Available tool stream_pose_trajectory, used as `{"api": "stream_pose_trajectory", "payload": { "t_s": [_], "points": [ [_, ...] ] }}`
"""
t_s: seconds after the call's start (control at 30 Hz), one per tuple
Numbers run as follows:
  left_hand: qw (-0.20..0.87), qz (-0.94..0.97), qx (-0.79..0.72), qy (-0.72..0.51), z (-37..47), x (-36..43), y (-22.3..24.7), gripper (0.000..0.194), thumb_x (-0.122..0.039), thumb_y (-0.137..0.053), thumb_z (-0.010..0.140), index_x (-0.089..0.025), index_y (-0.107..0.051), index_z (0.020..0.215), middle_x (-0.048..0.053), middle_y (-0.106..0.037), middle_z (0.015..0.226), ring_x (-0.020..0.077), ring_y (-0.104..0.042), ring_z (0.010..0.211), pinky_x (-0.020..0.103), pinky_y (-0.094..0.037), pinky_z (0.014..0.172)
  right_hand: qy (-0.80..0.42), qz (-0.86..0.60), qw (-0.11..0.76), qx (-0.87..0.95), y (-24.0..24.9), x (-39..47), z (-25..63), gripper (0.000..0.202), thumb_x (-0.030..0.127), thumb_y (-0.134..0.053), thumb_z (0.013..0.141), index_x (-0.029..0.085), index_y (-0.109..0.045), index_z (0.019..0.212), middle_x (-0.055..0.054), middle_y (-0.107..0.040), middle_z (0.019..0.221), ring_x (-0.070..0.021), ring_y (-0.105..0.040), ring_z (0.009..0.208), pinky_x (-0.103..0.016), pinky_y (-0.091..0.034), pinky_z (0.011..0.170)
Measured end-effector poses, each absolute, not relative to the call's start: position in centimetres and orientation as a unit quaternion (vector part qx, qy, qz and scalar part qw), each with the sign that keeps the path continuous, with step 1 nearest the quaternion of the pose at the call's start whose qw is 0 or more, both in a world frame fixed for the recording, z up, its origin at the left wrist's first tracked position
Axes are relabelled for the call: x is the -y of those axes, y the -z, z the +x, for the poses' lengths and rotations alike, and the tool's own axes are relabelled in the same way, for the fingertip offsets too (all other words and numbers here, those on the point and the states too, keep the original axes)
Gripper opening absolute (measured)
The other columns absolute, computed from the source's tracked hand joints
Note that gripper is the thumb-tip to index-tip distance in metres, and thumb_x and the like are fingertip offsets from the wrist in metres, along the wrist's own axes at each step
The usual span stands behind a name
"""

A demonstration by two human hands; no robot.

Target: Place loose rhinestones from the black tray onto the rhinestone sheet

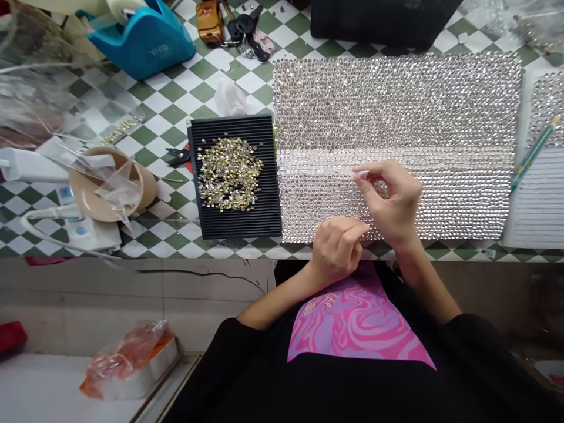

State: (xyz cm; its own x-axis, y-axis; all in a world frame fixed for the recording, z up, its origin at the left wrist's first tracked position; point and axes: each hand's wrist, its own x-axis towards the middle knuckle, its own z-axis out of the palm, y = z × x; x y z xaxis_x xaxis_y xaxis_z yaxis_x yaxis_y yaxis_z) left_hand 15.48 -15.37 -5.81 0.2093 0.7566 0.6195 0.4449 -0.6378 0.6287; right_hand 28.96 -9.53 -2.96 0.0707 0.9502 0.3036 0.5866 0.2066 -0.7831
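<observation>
Shirt [348,382], left hand [337,248] across sheet's [396,114] edge

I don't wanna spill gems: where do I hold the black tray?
Probably grip the black tray by its near edge, coming from the front: the loose gems leave that strip bare, while the glittery sheet crowds its right side.

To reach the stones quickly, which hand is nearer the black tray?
Your left hand, at the table's near edge; your right hand is farther from the black tray, over the sparkly sheet.
</observation>
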Motion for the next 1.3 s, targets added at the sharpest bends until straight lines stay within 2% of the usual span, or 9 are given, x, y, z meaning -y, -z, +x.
{"api": "stream_pose_trajectory", "payload": {
  "t_s": [0.47,0.83,1.1,1.2,1.3],
  "points": [
    [0.184,0.76,-0.402,-0.476,15.4,15.5,5.8,0.035,-0.007,-0.047,0.085,-0.022,-0.054,0.117,0.004,-0.07,0.095,0.0185,-0.068,0.09,0.033,-0.052,0.084,-0.179,-0.61,0.414,0.652,3.1,9.3,28.8,0.013,0.028,-0.063,0.09,0.018,-0.066,0.083,-0.002,-0.069,0.082,-0.01,-0.06,0.071,-0.028,-0.048,0.066],
    [0.168,0.762,-0.403,-0.479,15.5,15.2,5.6,0.026,-0.006,-0.048,0.086,-0.02,-0.056,0.107,0.004,-0.07,0.09,0.017,-0.067,0.087,0.031,-0.054,0.082,-0.166,-0.616,0.42,0.645,3.2,9.1,28.8,0.01,0.022,-0.067,0.086,0.017,-0.064,0.078,0.0,-0.066,0.076,-0.0083,-0.058,0.066,-0.026,-0.046,0.062],
    [0.207,0.732,-0.421,-0.494,15.3,15.1,4.3,0.021,-0.007,-0.051,0.092,-0.019,-0.057,0.108,0.004,-0.071,0.093,0.015,-0.067,0.088,0.029,-0.054,0.079,-0.373,-0.563,0.555,0.485,2.8,10.0,28.8,0.014,0.023,-0.078,0.077,0.021,-0.064,0.077,0.003,-0.067,0.076,-0.0097,-0.067,0.074,-0.024,-0.055,0.066],
    [0.254,0.675,-0.478,-0.501,15.4,14.4,3.1,0.013,-0.012,-0.054,0.096,-0.02,-0.058,0.105,0.003,-0.07,0.096,0.0143,-0.066,0.092,0.03,-0.055,0.083,-0.454,-0.537,0.568,0.428,2.1,10.8,28.6,0.011,0.02,-0.079,0.076,0.022,-0.068,0.076,0.004,-0.069,0.078,-0.0072,-0.065,0.073,-0.022,-0.054,0.067],
    [0.341,0.613,-0.498,-0.51,15.8,13.5,2.4,0.008,-0.022,-0.059,0.097,-0.02,-0.058,0.104,0.002,-0.066,0.098,0.0122,-0.064,0.09,0.027,-0.056,0.08,-0.523,-0.513,0.566,0.379,1.3,11.5,28.4,0.012,0.022,-0.081,0.075,0.021,-0.069,0.076,0.003,-0.068,0.079,-0.0061,-0.064,0.073,-0.019,-0.053,0.065]
  ]
}}
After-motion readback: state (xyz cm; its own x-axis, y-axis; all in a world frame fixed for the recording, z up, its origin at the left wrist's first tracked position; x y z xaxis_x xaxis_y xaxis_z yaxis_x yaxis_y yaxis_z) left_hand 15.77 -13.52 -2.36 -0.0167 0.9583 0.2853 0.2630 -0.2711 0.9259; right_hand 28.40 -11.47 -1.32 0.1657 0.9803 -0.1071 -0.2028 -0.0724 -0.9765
